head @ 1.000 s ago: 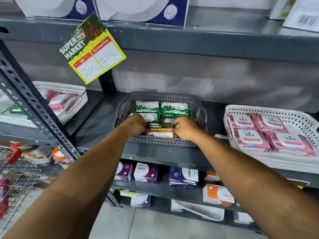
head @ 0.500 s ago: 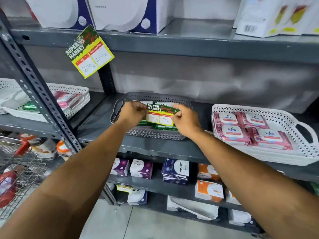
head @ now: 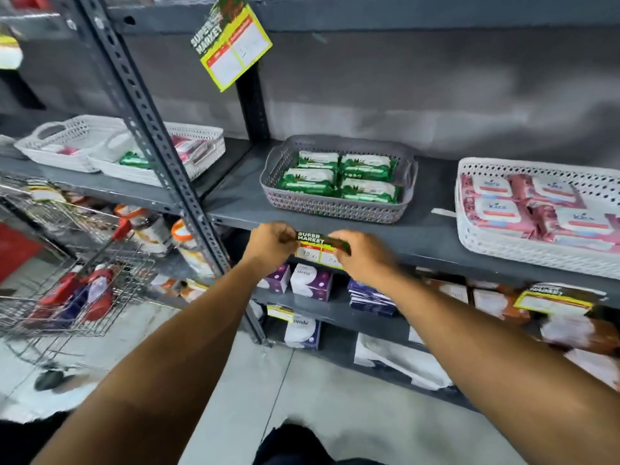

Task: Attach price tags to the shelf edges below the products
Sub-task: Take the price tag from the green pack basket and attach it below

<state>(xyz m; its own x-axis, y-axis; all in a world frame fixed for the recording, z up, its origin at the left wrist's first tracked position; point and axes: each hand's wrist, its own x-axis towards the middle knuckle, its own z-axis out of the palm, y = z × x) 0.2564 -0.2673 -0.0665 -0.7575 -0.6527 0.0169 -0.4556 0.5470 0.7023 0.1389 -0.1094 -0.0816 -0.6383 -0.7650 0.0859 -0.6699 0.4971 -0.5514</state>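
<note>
Holding one price tag (head: 321, 248) between both hands, we keep it at the centre of the frame, against the front edge of the grey shelf (head: 419, 239). Item: tag, green and yellow, printed SUPER MARKET, two white boxes with handwritten figures too blurred to read. Our left hand (head: 270, 245) pinches its left end; our right hand (head: 360, 255) pinches its right end, fingers closed on the card.

Directly above, centre frame: one grey basket (head: 335, 209) on the shelf, holding four green packs (head: 339, 176) in two rows.

Right of frame, same shelf: one white basket (head: 523, 250) with pink packs (head: 543, 209), some marked kara.

Upper centre: a second tag (head: 235, 41), larger in view, hanging tilted from the upper shelf edge (head: 402, 11).

Lower right: a third tag (head: 553, 298) on a lower shelf edge; a small yellow tag (head: 280, 312) sits lower centre.

Below our hands: purple and white boxes (head: 310, 280) on the next shelf down.

Left of frame: a perforated grey upright (head: 151, 135), white baskets (head: 84, 142) behind it, and a wire trolley (head: 77, 273) carrying red items.
</note>
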